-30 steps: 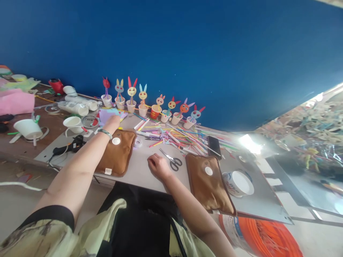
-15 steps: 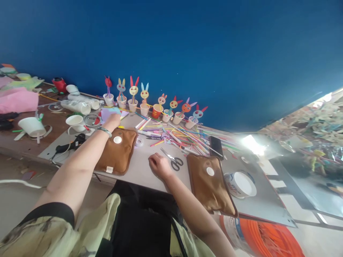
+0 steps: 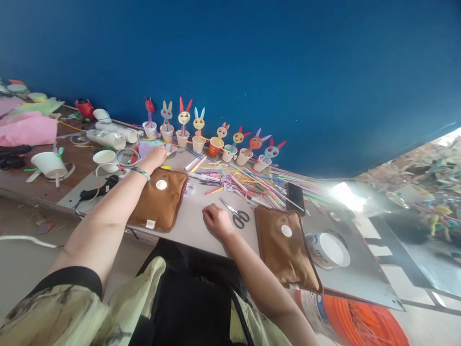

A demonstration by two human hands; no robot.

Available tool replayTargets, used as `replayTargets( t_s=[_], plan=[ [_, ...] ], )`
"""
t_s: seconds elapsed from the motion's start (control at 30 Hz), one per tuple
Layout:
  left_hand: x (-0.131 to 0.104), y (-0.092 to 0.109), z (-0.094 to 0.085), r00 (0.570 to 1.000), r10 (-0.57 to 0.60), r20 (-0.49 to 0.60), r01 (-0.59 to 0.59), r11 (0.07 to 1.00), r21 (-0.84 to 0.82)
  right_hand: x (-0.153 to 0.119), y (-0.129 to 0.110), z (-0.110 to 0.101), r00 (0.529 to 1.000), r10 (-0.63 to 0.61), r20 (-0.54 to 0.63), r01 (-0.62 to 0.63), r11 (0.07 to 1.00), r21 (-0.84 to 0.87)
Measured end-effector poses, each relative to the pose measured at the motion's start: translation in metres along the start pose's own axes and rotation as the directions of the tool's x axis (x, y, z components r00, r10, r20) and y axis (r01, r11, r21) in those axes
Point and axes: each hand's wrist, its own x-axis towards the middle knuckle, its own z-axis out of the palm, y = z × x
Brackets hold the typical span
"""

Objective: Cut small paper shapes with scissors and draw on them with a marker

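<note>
My left hand reaches forward over a small pile of coloured paper, lilac and light blue, behind a brown hot-water bag. Its fingertips point down at the pile's right side and are hidden, so their grip does not show. On the grey table my right hand rests with its fingers curled in and nothing visible in them. Just right of it lie scissors with dark handles. Farther back spreads a heap of coloured sticks and pens.
Paper cups with rabbit-faced figures line the blue wall. To the left are a glue gun, a white cup and a tape roll. A second brown bag, a phone and a paper tub are at right.
The view has shifted slightly, so the table's things appear a little farther right. My left hand has moved slightly rightward over the paper pile. My right hand stays resting on the table.
</note>
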Motion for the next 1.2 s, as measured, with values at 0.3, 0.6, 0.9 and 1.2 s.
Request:
replayTargets(
  t_s=[0.3, 0.6, 0.9, 1.2],
  plan=[
    [-0.001, 0.000, 0.002, 0.992, -0.067, 0.105, 0.065, 0.998, 0.023, 0.001, -0.003, -0.002, 1.000, 0.010, 0.013, -0.010, 1.000, -0.004],
    [0.006, 0.000, -0.010, 0.970, -0.206, 0.127, 0.212, 0.976, -0.040, 0.001, -0.002, -0.002, 1.000, 0.003, 0.005, -0.003, 1.000, 0.007],
    [-0.002, 0.014, -0.010, 0.974, -0.193, 0.119, 0.198, 0.980, -0.029, 0.003, -0.004, -0.003, 1.000, -0.014, -0.010, 0.014, 1.000, 0.027],
    [-0.001, 0.031, 0.013, 0.981, -0.085, 0.172, 0.100, 0.991, -0.083, 0.004, -0.002, -0.007, 1.000, -0.005, 0.008, 0.005, 0.999, 0.038]
  ],
)
